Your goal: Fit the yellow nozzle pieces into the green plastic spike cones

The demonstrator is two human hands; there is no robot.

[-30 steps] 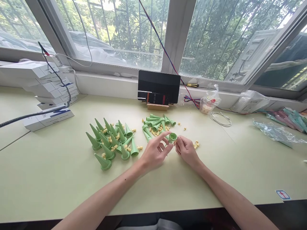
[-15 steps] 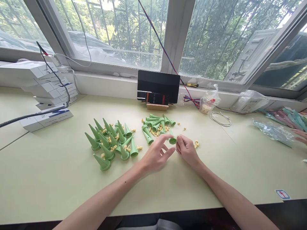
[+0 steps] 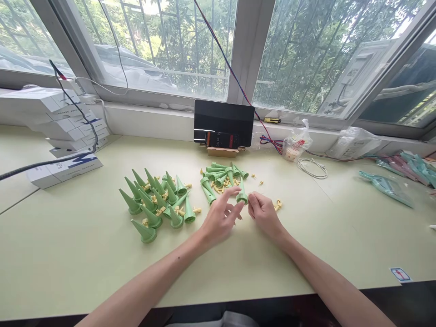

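Note:
A green cone-shaped spike (image 3: 242, 196) points upward between my two hands. My left hand (image 3: 223, 212) is at its left side, thumb and fingers apart around its base; whether they touch it I cannot tell. My right hand (image 3: 264, 210) is closed in a pinch just right of the base, and its fingers hide what they hold. Behind my hands lies a loose pile of green spikes (image 3: 218, 171) with small yellow fittings (image 3: 217, 187) among them. To the left stands a group of green spikes (image 3: 148, 204), many with yellow fittings at their bases.
White boxes (image 3: 64, 120) are stacked at the far left, with a black cable over them. A tablet (image 3: 223, 119) and a phone (image 3: 221, 140) stand by the window. A bagged cup (image 3: 294, 143), a coiled white cable (image 3: 312, 168) and plastic packets (image 3: 386, 186) are to the right.
The spike between my hands has turned more upright and shifted slightly left. My left fingers have moved closer around its base. Another person's hand at the right edge has mostly withdrawn.

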